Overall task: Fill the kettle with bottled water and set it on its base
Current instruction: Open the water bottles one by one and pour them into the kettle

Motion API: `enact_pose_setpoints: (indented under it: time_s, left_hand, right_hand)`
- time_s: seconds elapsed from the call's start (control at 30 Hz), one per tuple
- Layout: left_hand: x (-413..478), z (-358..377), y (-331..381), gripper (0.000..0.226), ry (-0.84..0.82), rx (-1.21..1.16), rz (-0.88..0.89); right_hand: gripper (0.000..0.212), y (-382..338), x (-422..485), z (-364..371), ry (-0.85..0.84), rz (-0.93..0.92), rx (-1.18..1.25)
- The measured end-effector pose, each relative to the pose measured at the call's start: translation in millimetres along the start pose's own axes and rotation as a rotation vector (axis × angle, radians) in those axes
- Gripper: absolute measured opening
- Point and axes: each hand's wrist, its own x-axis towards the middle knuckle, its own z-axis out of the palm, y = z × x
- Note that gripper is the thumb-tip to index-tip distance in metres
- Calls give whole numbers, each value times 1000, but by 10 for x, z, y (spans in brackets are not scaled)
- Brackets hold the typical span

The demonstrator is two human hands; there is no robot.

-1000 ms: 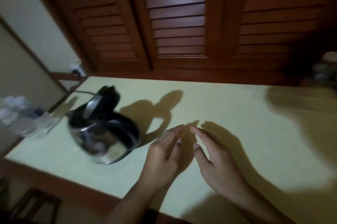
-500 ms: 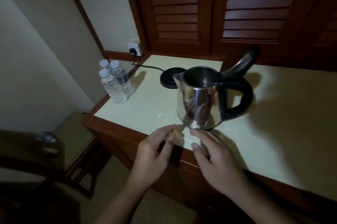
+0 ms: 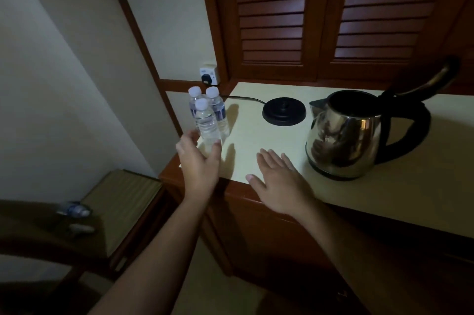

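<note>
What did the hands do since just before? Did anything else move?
The left hand moved left to the front water bottle, thumb and fingers either side of its bottom; a firm hold cannot be told yet. The right hand stayed open at the table edge. The kettle stayed off its base.

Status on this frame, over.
Left hand open around foot of front bottle; right hand open, flat over counter edge. Kettle lid up, beside its base. Nothing between kettle and base.
</note>
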Motion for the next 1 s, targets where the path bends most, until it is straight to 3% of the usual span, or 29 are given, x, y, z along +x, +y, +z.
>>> enact_pose_setpoints:
  time_s: [0.1, 0.23, 0.37, 0.47, 0.7, 0.8, 0.9, 1.0]
  left_hand:
    - [228, 101, 1, 76, -31, -56, -59]
    - [342, 245, 35, 67, -33, -128, -73]
    - [371, 262, 28, 58, 18, -135, -90]
    - [203, 204, 51, 47, 37, -147, -4]
    - [-542, 161, 453, 53, -354, -187, 308]
    - [-767, 212, 683, 55, -488, -230, 361]
    - [-899, 241, 933, 55, -575, -265, 411]
    - [-964, 257, 1123, 57, -651, -290, 463]
  right_hand:
    - [78, -27, 9, 1, -31, 5, -78]
    - [79, -17, 24, 13, -25, 3, -72]
    - [67, 1, -39, -27, 173, -18, 168]
    - [56, 0, -207, -214, 247, -8, 399]
    - [56, 103, -691, -1044, 465, 12, 493]
    - [51, 132, -863, -1392, 498, 27, 357]
    - [32, 182, -1039, -1620, 490, 57, 271]
    - [36, 270, -1179, -1784, 530, 48, 240]
